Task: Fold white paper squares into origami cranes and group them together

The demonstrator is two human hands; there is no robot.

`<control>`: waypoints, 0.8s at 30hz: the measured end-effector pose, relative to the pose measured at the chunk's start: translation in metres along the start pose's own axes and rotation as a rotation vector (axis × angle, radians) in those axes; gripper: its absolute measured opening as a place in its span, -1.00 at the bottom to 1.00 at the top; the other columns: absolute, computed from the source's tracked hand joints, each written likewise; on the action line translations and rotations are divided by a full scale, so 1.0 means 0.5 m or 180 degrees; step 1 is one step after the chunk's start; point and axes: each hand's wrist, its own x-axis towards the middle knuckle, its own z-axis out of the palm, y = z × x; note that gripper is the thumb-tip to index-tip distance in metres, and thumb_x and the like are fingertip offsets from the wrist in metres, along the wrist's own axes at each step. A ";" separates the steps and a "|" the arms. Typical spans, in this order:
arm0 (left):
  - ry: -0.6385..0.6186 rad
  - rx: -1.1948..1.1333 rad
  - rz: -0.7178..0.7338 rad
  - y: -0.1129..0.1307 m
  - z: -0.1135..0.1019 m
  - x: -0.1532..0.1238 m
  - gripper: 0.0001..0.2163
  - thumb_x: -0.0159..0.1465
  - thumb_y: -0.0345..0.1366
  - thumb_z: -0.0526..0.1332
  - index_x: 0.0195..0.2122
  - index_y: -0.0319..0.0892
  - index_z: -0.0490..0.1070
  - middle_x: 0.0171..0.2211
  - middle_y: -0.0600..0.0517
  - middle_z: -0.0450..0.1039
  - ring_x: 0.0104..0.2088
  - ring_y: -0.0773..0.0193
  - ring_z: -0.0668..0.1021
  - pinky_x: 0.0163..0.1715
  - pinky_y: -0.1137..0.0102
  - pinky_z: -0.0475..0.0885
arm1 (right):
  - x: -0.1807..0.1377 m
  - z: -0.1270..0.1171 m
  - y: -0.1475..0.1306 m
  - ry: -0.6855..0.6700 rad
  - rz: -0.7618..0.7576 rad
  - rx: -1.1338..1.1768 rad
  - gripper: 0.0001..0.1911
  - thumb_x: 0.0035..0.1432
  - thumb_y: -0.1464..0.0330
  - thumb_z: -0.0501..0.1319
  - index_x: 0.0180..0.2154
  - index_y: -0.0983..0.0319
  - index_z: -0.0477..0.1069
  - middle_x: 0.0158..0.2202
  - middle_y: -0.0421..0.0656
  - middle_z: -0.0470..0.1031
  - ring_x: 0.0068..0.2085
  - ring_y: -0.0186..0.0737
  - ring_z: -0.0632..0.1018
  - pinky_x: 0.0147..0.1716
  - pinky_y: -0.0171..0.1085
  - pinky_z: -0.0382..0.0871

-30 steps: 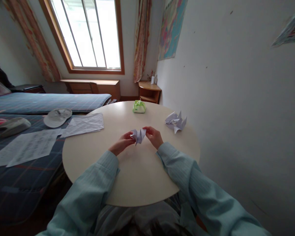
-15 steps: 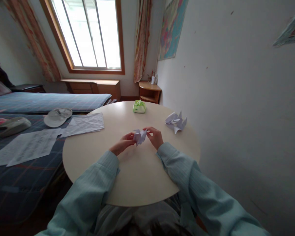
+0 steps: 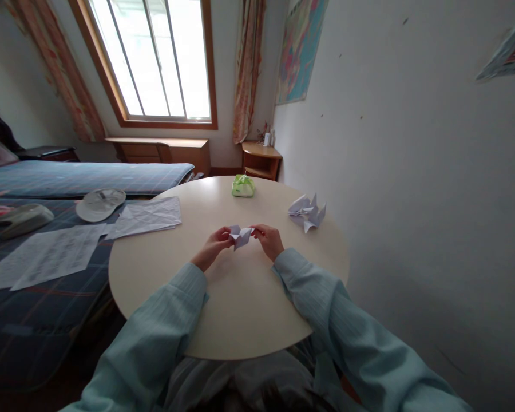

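Observation:
Over the middle of the round table [image 3: 240, 309], a folded piece of white paper [image 3: 242, 237] is held between my two hands. My left hand [image 3: 215, 246] pinches its left side with thumb and fingers. On the right, my right hand [image 3: 269, 240] grips a pointed corner of the same paper between thumb and fingertips. The paper has several angled folds and sharp tips, like an origami figure. Fingers cover parts of both its ends. Farther right on the table lie other folded white paper figures [image 3: 308, 214], apart from my hands.
A green tissue pack [image 3: 243, 186] sits at the table's far side. Paper sheets [image 3: 148, 218] overlap the left table edge, and more lie on the bed [image 3: 21, 320] beside a white cap [image 3: 100, 205]. A white wall [image 3: 412, 200] stands close on the right.
The folded paper has tilted and now looks wider and flatter between my hands. My left hand has shifted slightly left and up; the right has moved little.

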 end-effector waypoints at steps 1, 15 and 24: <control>0.0055 -0.0006 0.0079 0.000 0.000 0.001 -0.74 -0.15 -0.34 0.33 -0.44 -0.23 0.31 -0.54 0.12 0.36 -0.51 0.42 0.37 -0.49 0.52 0.17 | -0.001 0.001 0.000 -0.0061 0.0040 0.0019 -0.74 0.03 0.47 0.03 -0.33 0.18 0.47 -0.51 -0.22 0.45 -0.50 -0.36 0.41 -0.45 -0.36 0.28; 0.0648 0.0440 0.0409 0.002 0.005 0.005 -0.83 -0.16 -0.42 0.27 -0.52 -0.25 0.32 -0.57 0.14 0.31 -0.55 0.46 0.35 -0.54 0.54 0.26 | -0.005 0.003 -0.016 -0.0585 0.0417 0.0304 -0.81 -0.01 0.44 0.01 -0.51 0.27 0.39 -0.61 -0.25 0.37 -0.56 -0.42 0.37 -0.50 -0.41 0.21; 0.0767 0.0689 0.0591 0.000 0.002 0.009 -0.87 -0.17 -0.42 0.24 -0.55 -0.25 0.31 -0.58 0.16 0.33 -0.55 0.46 0.37 -0.54 0.53 0.29 | 0.004 0.006 -0.017 -0.1050 0.1417 0.1743 -0.85 -0.11 0.44 0.01 -0.60 0.30 0.31 -0.72 -0.29 0.25 -0.66 -0.46 0.28 -0.63 -0.42 0.10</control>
